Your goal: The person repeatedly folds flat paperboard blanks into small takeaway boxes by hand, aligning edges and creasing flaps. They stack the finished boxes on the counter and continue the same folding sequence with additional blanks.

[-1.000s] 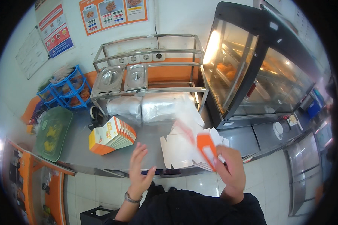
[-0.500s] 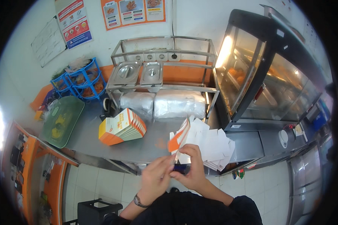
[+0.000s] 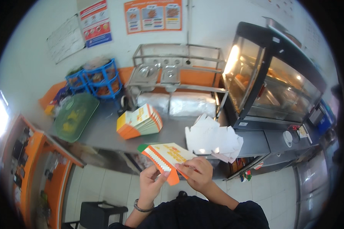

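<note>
Between my two hands, just in front of the counter edge, is a paper food carton (image 3: pixel 172 152), orange, white and yellow with a green end and a row of white notches along one side. My left hand (image 3: pixel 152 182) pinches its lower side, thumb near the notched strip. My right hand (image 3: pixel 197 172) grips its right end, fingers lying over the printed face. A pile of flat white carton blanks (image 3: pixel 210 139) lies on the counter just beyond my right hand. Farther left stands a nested stack of similar orange and white cartons (image 3: pixel 139 122).
A steel counter (image 3: pixel 107 133) runs across, with a green tray (image 3: pixel 76 116) and blue basket rack (image 3: pixel 105 82) at left. Wrapped packs (image 3: pixel 191 104) sit under a steel rack with lidded pans (image 3: pixel 143 74). A lit glass food warmer (image 3: pixel 271 84) stands right; a black stool (image 3: pixel 99 215) is lower left.
The carton has turned from edge-on to showing its printed face and notched side. Both hands have shifted their hold on it. The whole view has swung slightly.
</note>
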Demonstrator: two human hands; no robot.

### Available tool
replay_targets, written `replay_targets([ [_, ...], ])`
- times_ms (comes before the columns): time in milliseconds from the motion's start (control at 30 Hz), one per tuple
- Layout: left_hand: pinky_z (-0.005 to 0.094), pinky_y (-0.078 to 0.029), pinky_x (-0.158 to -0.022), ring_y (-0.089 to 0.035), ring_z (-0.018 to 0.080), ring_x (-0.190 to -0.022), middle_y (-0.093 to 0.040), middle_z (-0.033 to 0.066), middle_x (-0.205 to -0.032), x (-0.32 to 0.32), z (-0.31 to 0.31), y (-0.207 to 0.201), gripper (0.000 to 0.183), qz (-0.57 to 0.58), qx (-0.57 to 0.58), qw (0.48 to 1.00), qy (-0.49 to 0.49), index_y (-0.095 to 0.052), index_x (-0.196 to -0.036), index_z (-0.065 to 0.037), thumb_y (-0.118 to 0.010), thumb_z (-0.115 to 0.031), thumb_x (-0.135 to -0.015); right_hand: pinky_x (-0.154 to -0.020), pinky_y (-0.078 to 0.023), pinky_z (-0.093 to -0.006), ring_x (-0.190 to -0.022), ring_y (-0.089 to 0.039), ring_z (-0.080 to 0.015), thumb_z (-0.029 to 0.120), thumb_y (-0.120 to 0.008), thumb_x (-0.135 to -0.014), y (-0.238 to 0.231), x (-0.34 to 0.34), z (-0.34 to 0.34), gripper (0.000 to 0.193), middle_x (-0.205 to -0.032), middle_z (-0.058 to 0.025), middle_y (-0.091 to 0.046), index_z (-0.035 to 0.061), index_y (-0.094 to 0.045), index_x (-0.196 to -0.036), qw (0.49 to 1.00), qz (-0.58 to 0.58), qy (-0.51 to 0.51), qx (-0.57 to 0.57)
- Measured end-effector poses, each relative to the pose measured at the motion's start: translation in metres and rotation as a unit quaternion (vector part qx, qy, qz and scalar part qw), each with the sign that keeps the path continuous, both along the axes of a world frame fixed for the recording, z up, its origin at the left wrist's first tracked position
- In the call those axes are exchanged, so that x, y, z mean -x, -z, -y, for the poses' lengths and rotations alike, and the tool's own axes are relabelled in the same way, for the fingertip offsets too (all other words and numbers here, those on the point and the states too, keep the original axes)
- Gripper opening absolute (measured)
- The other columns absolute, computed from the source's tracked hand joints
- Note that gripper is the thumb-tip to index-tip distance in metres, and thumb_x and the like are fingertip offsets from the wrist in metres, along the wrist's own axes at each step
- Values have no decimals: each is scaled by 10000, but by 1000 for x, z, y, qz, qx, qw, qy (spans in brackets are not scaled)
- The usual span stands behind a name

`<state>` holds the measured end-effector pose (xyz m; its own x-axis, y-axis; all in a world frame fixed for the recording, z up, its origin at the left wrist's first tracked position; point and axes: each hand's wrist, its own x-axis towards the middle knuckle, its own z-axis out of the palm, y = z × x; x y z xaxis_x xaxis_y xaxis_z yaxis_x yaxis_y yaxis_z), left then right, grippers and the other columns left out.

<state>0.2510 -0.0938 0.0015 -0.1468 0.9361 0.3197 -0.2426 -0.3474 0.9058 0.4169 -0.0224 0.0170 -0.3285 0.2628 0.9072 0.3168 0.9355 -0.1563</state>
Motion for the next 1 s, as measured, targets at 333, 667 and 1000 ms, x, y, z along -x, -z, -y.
replay_targets([
  [333, 268, -505, -639, -665, 144, -706, -703, 78, -801, 84, 213, 1, 148, -261, 152, 897, -322, -677, -904, -7, -751, -81, -800, -637, -476, -335, -737, -599, -244, -10, -720, -652, 33, 116, 144, 278, -841, -67, -619, 76, -687, -914, 958, 10, -238, 162],
  [667, 324, -475, -546, -632, 262, -615, -671, 120, -752, 80, 334, 0, 118, -428, 62, 704, -563, -699, -906, -8, -709, -34, -791, -593, -442, -258, -668, -571, -152, 1, -735, -770, 33, 184, 274, 58, -765, -74, -605, 7, -690, -807, 826, -39, -422, 372],
  [1000, 289, -462, -554, -636, 220, -592, -679, 128, -732, 75, 323, 9, 147, -290, 120, 774, -549, -730, -939, -21, -728, -57, -797, -547, -424, -250, -614, -554, -145, 29, -756, -762, 24, 178, 268, 64, -706, -72, -580, 6, -700, -780, 850, -13, -396, 348],
])
